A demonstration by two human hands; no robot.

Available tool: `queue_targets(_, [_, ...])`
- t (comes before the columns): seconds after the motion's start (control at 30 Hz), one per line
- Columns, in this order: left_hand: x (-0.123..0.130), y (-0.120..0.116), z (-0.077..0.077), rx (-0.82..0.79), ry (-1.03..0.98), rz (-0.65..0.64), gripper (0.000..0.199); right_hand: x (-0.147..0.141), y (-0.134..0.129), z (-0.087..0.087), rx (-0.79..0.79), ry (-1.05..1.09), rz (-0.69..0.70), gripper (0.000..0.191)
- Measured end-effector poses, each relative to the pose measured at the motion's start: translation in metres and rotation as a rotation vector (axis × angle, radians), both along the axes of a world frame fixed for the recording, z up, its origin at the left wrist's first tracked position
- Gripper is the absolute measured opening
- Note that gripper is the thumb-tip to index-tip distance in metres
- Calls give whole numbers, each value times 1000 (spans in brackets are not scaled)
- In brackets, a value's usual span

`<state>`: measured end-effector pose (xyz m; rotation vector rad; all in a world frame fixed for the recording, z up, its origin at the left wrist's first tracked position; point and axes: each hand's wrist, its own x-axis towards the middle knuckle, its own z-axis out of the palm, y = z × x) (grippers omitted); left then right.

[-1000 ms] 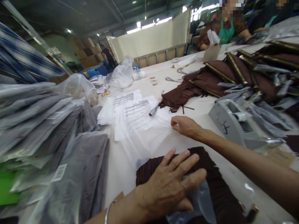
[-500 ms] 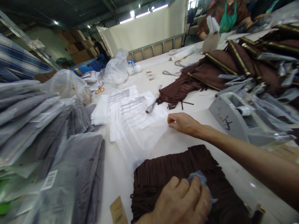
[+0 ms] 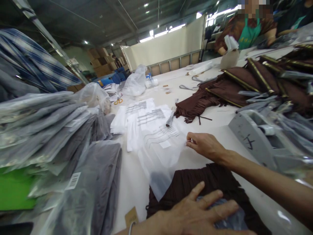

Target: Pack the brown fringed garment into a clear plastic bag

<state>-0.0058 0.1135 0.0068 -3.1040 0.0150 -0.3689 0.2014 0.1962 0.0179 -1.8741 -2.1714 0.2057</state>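
Observation:
My left hand (image 3: 195,210) lies with fingers spread over a dark brown fringed piece (image 3: 193,179) on the table. Beneath its fingers is some crumpled bluish plastic (image 3: 232,217). My right hand (image 3: 206,147) pinches the right edge of a translucent plastic bag (image 3: 158,166). One corner of that bag hangs over the fringe's upper left part. Behind it lie white bags with printed text (image 3: 153,117). A small brown cardboard tag (image 3: 131,216) sits beside my left wrist.
Grey folded goods in clear sleeves (image 3: 49,130) pile up on the left. At right stand a grey tape dispenser (image 3: 256,140) and a heap of brown fringed pieces with brass zips (image 3: 234,85). A person in a green apron (image 3: 249,34) works across the table.
My left hand has gone from curled to spread flat on the fringed piece. The plastic bag's near corner now overlaps the fringe. My right hand keeps its pinch; the view has shifted.

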Motion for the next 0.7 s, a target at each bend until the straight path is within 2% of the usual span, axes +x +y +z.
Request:
queue_targets(0.1, [-2, 0, 9, -68, -128, 23, 32, -6, -11, -3, -14, -81, -19, 12])
queue_targets(0.13, [-3, 3, 14, -107, -186, 73, 30, -8, -14, -3, -13, -97, -16, 13])
queue_targets(0.2, [-2, 16, 25, -170, -285, 271, 30, -13, -20, -3, -9, -117, 0, 13])
queue_targets(0.27, [2, 35, 35, -199, -306, 533, 29, -18, -25, -1, -3, -128, 15, 13])
queue_targets(0.3, [5, 46, 37, -197, -253, 642, 28, -21, -26, 1, 0, -133, 21, 12])
queue_targets(0.37, [11, 64, 38, -198, -98, 777, 23, -25, -29, 3, 12, -141, 25, 13])
queue_targets(0.47, [18, 76, 31, -210, 41, 841, 14, -28, -33, 5, 32, -139, 40, 17])
queue_targets(0.57, [21, 70, 25, -243, 48, 850, 14, -27, -37, 3, 41, -128, 78, 15])
queue_targets(0.7, [18, 63, 22, -489, 73, 838, 25, -22, -42, -9, 46, -112, 120, 9])
